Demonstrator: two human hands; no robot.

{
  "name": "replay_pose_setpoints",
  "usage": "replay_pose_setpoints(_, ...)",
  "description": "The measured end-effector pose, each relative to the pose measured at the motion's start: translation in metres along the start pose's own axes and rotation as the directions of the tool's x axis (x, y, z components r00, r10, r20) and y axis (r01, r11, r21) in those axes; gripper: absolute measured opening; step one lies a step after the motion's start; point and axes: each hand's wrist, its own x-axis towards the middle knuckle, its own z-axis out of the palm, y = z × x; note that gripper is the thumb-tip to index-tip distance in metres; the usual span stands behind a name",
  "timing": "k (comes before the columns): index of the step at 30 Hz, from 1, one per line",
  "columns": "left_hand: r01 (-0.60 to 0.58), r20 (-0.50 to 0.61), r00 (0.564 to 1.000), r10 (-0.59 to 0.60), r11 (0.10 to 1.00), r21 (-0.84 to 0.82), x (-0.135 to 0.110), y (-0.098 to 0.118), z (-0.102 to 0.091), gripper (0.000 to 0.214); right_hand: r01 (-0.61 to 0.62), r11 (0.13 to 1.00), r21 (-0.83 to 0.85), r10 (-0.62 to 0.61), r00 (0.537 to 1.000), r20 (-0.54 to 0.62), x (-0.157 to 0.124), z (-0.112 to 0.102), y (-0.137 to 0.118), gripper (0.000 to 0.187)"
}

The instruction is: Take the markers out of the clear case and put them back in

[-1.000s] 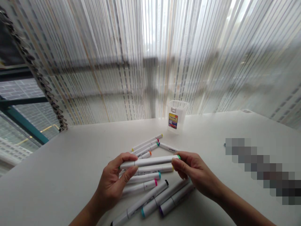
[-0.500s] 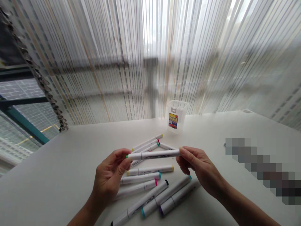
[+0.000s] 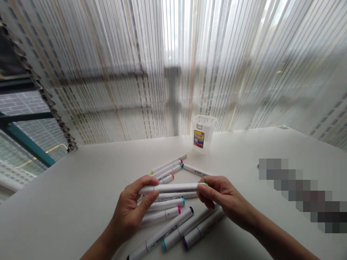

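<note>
A white marker with green ends [image 3: 173, 187] is held level above the table, one end in each hand. My left hand [image 3: 130, 213] pinches its left end between thumb and fingers. My right hand [image 3: 225, 202] pinches its right end, where a green tip shows. Under and around the hands lie several white markers [image 3: 168, 213] with coloured caps: yellow, teal, pink, black, purple. Further back more markers [image 3: 169, 167] lie in a fan.
A clear plastic cup with a yellow label [image 3: 202, 133] stands at the back of the white table [image 3: 67, 195]. Striped sheer curtains [image 3: 173, 65] hang behind it. A blurred-out patch covers the table's right side.
Half a second ago the marker was held a little higher with its left green end showing; now both hands have come down with it and the left end is covered.
</note>
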Motion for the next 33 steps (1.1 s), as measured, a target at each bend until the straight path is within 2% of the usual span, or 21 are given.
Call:
replay_pose_setpoints(7, 0.009, -0.034, 0.999, -0.011, 0.999, -0.037, 0.0000, 0.0025, 0.0007, 0.022, -0.010, 1.000, -0.028, 0.009, 0.999, -0.039, 0.0003, 0.0026, -0.0020, 0.045)
replay_pose_setpoints(14, -0.015, -0.091, 0.996, 0.013, 0.999, -0.030, 0.0024, 0.0010, 0.0000, 0.017, 0.040, 0.998, -0.056, -0.050, 0.980, -0.192, 0.0032, -0.0020, -0.0011, 0.037)
replay_pose_setpoints(18, -0.009, -0.078, 0.997, 0.005, 0.999, -0.048, 0.0033, 0.0008, -0.0004, 0.014, 0.043, 0.994, -0.096, -0.062, 0.977, -0.204, 0.0029, -0.0013, -0.0001, 0.035)
replay_pose_setpoints(29, 0.011, -0.062, 0.998, -0.015, 0.998, -0.059, 0.0050, 0.0020, -0.0006, 0.016, 0.056, 0.933, -0.356, -0.130, 0.974, -0.188, 0.0001, -0.0006, 0.0011, 0.028)
replay_pose_setpoints(33, -0.008, -0.064, 0.998, 0.005, 0.999, -0.046, 0.0045, 0.0014, -0.0005, 0.016, 0.076, 0.941, -0.330, -0.146, 0.971, -0.191, 0.0001, -0.0001, 0.0002, 0.027)
